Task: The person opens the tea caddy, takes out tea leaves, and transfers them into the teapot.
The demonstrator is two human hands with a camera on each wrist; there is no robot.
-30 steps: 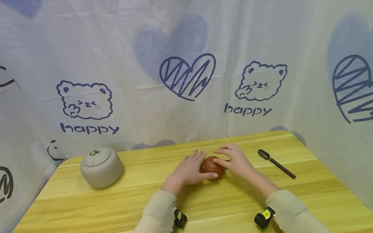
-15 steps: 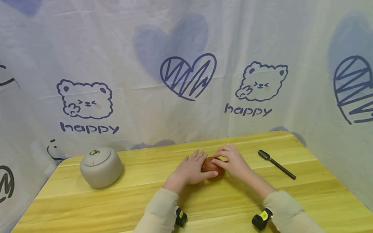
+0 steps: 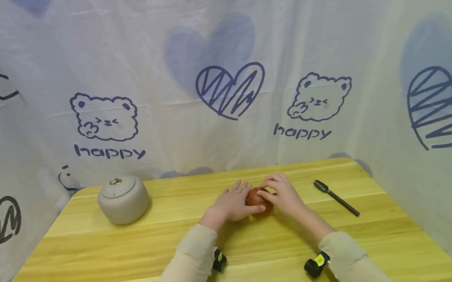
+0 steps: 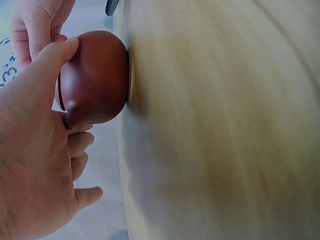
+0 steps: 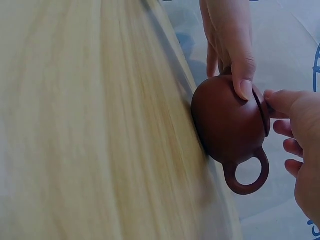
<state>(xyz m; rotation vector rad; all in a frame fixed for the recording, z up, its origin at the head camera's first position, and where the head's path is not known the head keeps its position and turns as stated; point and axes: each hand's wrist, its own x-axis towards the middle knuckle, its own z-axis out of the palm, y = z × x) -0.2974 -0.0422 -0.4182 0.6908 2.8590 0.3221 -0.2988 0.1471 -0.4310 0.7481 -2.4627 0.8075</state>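
A reddish-brown clay teapot (image 3: 254, 198) stands on the wooden table between both hands. My left hand (image 3: 231, 204) holds it from the spout side, with the thumb on the body and the other fingers extended behind. The short spout (image 4: 72, 114) shows in the left wrist view near the palm. My right hand (image 3: 285, 196) pinches the top of the lid (image 5: 262, 113) between thumb and fingertips; the knob is hidden by them. The lid sits on the pot, a dark line marking its rim. A loop handle (image 5: 247, 190) sticks out on the right-hand side.
On the table (image 3: 139, 254), a grey lidded jar (image 3: 123, 201) with a metal ring on top stands at the left. A dark, long-handled scoop (image 3: 336, 197) lies at the right. A printed curtain (image 3: 159, 67) hangs behind and at both sides.
My right hand has closed in over the lid, its fingers drawing together into a pinch on top. The left hand keeps its hold on the teapot. The head view has shifted slightly.
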